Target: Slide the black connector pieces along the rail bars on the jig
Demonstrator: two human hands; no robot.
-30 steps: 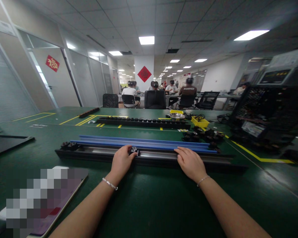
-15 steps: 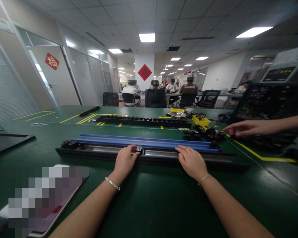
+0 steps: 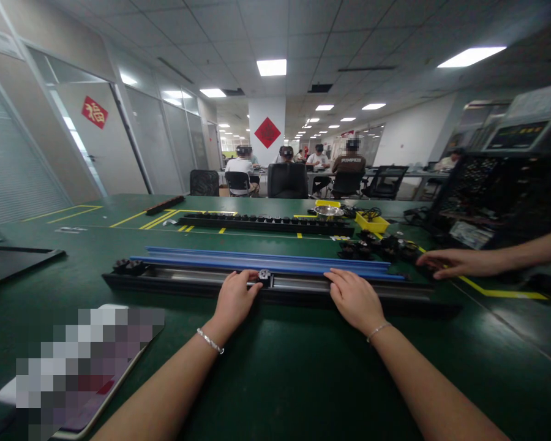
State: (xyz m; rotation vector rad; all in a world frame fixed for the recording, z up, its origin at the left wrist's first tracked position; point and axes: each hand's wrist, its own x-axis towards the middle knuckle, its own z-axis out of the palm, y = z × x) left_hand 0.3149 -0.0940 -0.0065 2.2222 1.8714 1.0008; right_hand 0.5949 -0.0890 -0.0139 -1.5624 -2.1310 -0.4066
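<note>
A long black rail (image 3: 165, 280) with a silver channel lies across the green table in front of me. A long blue strip (image 3: 202, 258) lies along its far side. My left hand (image 3: 236, 299) rests on the rail with fingers curled, its tips pinching a small black block (image 3: 265, 277) seated in the channel. My right hand (image 3: 354, 299) lies flat on the rail further right, fingers stretched and holding nothing. A cluster of small black blocks (image 3: 371, 250) sits beyond the rail's right end.
A co-worker's hand (image 3: 457, 263) reaches in from the right near the black blocks. A second black rail (image 3: 266, 224), a yellow bin (image 3: 370, 223) and a metal bowl (image 3: 327, 212) lie further back. A tablet (image 3: 73, 367) lies near left. Black machinery (image 3: 500, 196) stands right.
My left hand has slid the small black block a little to the right along the rail. A co-worker's hand came in from the right and has lowered toward the table.
</note>
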